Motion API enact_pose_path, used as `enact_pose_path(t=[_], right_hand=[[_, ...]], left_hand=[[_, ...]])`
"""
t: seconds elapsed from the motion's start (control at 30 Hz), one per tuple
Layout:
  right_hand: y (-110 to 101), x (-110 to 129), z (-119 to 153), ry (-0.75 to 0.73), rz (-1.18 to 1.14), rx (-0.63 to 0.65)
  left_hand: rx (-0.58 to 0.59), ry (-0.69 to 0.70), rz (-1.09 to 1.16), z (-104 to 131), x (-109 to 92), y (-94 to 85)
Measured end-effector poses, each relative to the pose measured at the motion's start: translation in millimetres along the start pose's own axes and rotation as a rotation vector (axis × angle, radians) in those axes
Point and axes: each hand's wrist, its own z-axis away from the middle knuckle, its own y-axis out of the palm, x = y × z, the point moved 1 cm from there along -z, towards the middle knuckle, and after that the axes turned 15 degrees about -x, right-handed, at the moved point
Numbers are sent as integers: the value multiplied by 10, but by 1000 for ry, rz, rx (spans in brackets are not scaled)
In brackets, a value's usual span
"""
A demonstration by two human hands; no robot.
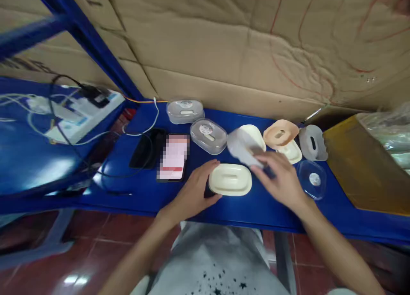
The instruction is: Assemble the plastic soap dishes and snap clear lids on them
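My left hand [196, 191] is wrapped round the left end of a cream oval container [230, 179] near the table's front edge. A dark part shows between my palm and its side. To the right, my right hand [279, 177] pinches a translucent greyish piece [241, 147], blurred and tilted, above the table. Behind that piece lies a cream piece [254, 136]. A peach piece [281, 133] rests partly over another cream piece [291, 152], and a frosted piece with a dark slot [313, 143] stands beside them.
Two clear lidded cases [209, 137] [185, 111] lie at the back. A clear lid [312, 179] is at right, beside a brown box [368, 166]. Left are a lit phone [173, 158], a dark phone [145, 149], cables and a power strip [86, 117]. Cardboard [208, 51] stands behind.
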Motion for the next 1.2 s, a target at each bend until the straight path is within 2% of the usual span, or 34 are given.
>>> enact_pose_path(t=[0.1, 0.2, 0.33, 0.43, 0.67, 0.9, 1.0, 1.07, 1.2], right_hand=[[11, 230, 405, -26, -24, 104], [65, 407, 613, -80, 2, 176], [164, 506, 682, -181, 103, 210], [191, 506, 730, -209, 148, 238], [158, 522, 825, -327, 182, 249], [211, 551, 900, -306, 210, 222], [175, 504, 864, -296, 129, 226], [94, 378, 819, -234, 104, 198], [-125, -77, 783, 65, 321, 83]], left_hand=[[-3, 0, 18, 15, 17, -3], [11, 11, 10, 14, 28, -7], [66, 18, -42, -10, 13, -25], [97, 81, -84, -27, -13, -41], [84, 172, -102, -20, -10, -51], [122, 223, -160, -4, -21, -20], [141, 234, -165, -11, -56, -31], [154, 216, -146, -20, -84, -53], [160, 103, -74, -38, -125, -100]])
